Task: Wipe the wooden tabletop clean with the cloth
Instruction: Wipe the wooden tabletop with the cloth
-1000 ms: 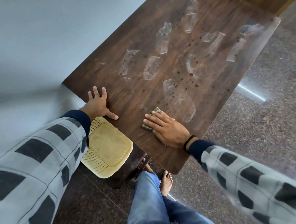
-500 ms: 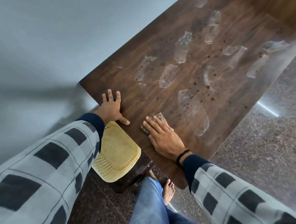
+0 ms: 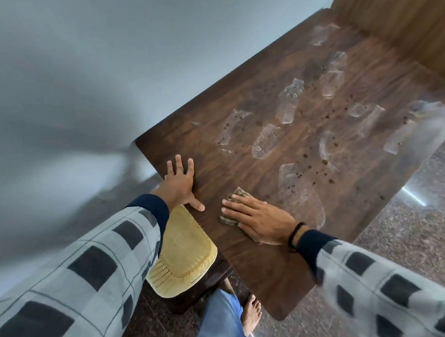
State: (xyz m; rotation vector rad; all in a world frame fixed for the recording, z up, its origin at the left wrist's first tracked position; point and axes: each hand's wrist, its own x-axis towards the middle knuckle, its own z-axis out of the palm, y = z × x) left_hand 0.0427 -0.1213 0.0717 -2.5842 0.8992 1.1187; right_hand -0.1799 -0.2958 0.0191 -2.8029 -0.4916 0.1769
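Right hand (image 3: 259, 219) lies flat on the cloth (image 3: 234, 207), fingers straight and slightly spread, pressing the small brownish, patterned rag against the wooden tabletop (image 3: 239, 130) near its front edge; a corner of the rag shows beyond the fingertips and a bit more below them. A dark band (image 3: 295, 233) circles that wrist, just ahead of a navy cuff and a grey sleeve with black checks. Left hand (image 3: 180, 183) rests open on the tabletop's near left corner, palm down, fingers straight and the thumb stretched out toward the cloth without touching it. Across the dark wood lie pale, hazy smears (image 3: 289, 105) and a scatter of small brown spots (image 3: 320, 158), most of them beyond the cloth and toward the far end. Below the left forearm sits a yellow perforated chair seat (image 3: 185, 257), tucked partly under the table edge. Blue jeans (image 3: 221, 323) and a bare foot (image 3: 251, 315) stand on the speckled stone floor (image 3: 418, 233). A grey wall (image 3: 104, 71) fills the left side.
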